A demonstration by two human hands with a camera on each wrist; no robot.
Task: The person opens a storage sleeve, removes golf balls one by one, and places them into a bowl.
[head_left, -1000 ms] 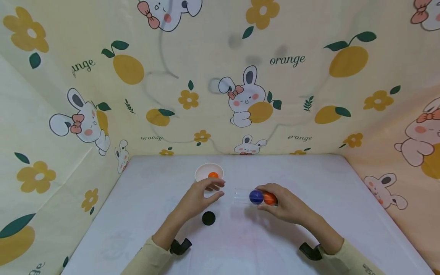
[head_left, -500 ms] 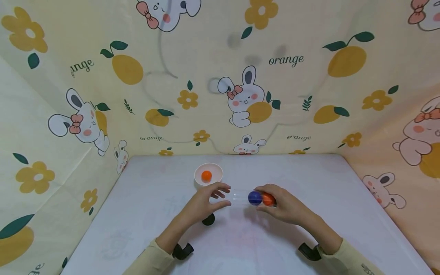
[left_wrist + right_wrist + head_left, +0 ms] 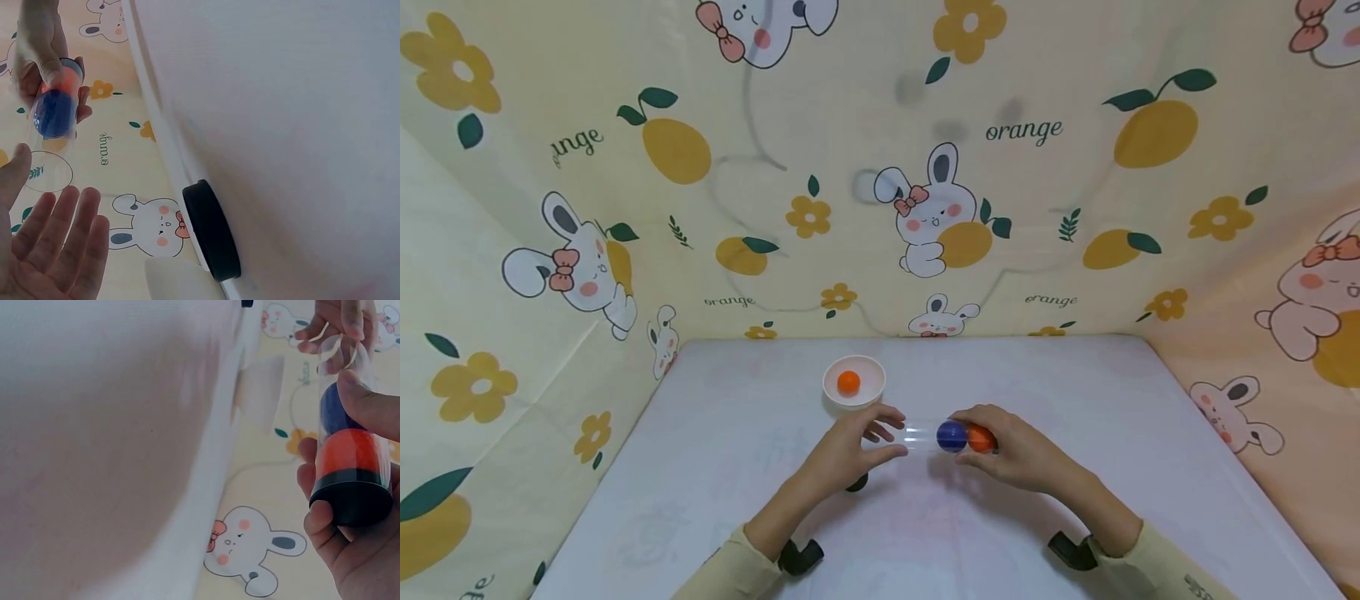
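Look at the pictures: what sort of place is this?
Probably a small tabletop booth set up for recording: a white table walled on three sides by a rabbit-and-orange printed cloth, with only a white bowl and a clear tube out.

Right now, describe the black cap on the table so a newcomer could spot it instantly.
Start at the white table, then find the person's left hand near its middle. The black cap lies flat on the table just under that hand, on the near side, partly hidden by it. It is the only loose black disc; the white bowl with an orange ball sits farther back.
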